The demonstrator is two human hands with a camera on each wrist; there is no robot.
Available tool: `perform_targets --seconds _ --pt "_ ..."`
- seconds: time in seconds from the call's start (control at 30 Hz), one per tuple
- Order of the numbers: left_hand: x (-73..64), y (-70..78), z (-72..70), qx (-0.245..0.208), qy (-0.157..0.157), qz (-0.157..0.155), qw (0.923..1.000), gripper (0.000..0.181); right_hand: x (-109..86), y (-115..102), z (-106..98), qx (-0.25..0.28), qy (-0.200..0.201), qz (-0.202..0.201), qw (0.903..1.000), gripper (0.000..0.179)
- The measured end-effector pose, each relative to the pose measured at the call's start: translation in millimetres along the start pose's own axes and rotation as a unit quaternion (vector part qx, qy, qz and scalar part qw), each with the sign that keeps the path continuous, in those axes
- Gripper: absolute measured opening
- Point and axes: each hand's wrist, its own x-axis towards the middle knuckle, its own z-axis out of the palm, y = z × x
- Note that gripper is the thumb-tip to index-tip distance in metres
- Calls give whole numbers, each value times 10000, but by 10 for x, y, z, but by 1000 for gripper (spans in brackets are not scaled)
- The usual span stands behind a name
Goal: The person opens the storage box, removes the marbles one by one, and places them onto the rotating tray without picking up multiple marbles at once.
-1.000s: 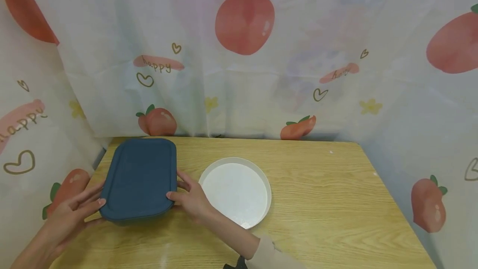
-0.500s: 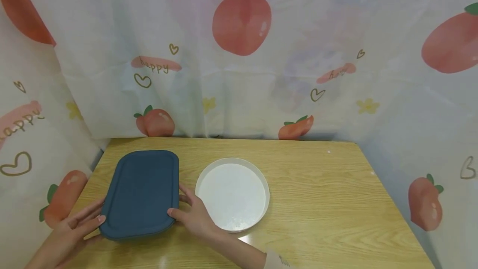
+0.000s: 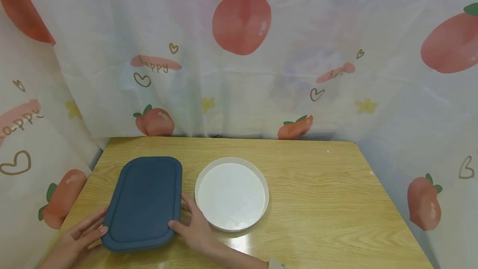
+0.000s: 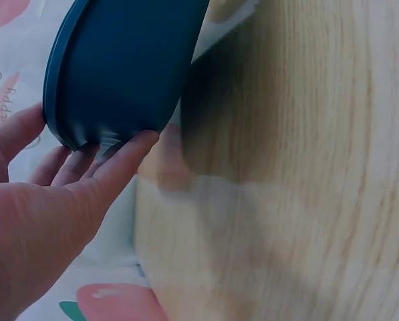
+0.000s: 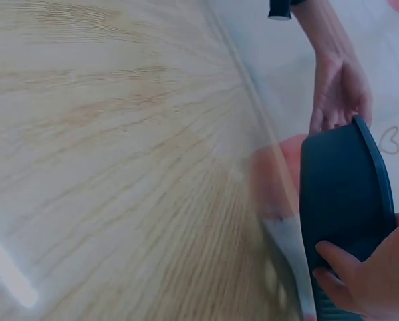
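Observation:
A dark blue rectangular box [image 3: 143,200] with rounded corners and a flat, rimmed lid is held between both hands at the left of the table. My left hand [image 3: 76,240] grips its near left corner, thumb at the lid's rim and fingers against the side wall. On the right side, my right hand [image 3: 198,227] holds it the same way, thumb on the lid edge. The left wrist view shows the smooth wall of the box [image 4: 129,67] raised over the wood, its shadow below. What the box contains is hidden.
A round white tray [image 3: 233,194] with a low rim lies right of the box, close to my right hand. The wooden table [image 3: 325,202] extends to the right. A fruit-printed curtain [image 3: 242,74] hangs behind and along both sides.
Both hands have brought the box toward the near edge and slightly right, keeping their grip. The white tray stays in place on the table.

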Motion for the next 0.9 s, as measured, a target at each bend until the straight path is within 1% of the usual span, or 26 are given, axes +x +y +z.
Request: perform_targets --seconds 0.17,0.23,0.33,0.43,0.5,0.57,0.63,0.77,0.83,0.9 --pt "28 -35 62 -50 198 -219 9996 74 -45 71 -13 -94 -26 -219 9997 68" --pt "35 -56 74 -83 216 -265 9994 75 -58 94 -15 -53 -47 -304 9995 68" --pt "42 -93 73 -276 94 -248 9993 72 -78 118 -16 -68 -20 -347 9994 69" --pt "59 -123 76 -458 61 -263 9986 67 -96 132 -26 -188 19 -309 9993 69" --pt "80 -136 88 -431 55 -250 9987 69 -96 137 -43 -288 26 -298 9991 69" --pt "95 -155 110 -363 173 -332 9986 73 -105 152 -54 -346 14 -297 9990 69" --pt "111 -173 129 -303 193 -341 9988 79 -108 166 -68 -397 -10 -326 9987 69" --pt "149 -214 158 -494 231 -336 9979 81 -115 181 -102 -670 24 -364 9971 68" --pt "167 -231 171 -602 231 -301 9975 81 -122 183 -120 -982 121 -373 9944 68" --pt "182 -247 184 -665 246 -274 9971 81 -129 186 -137 -1183 170 -390 9921 69"
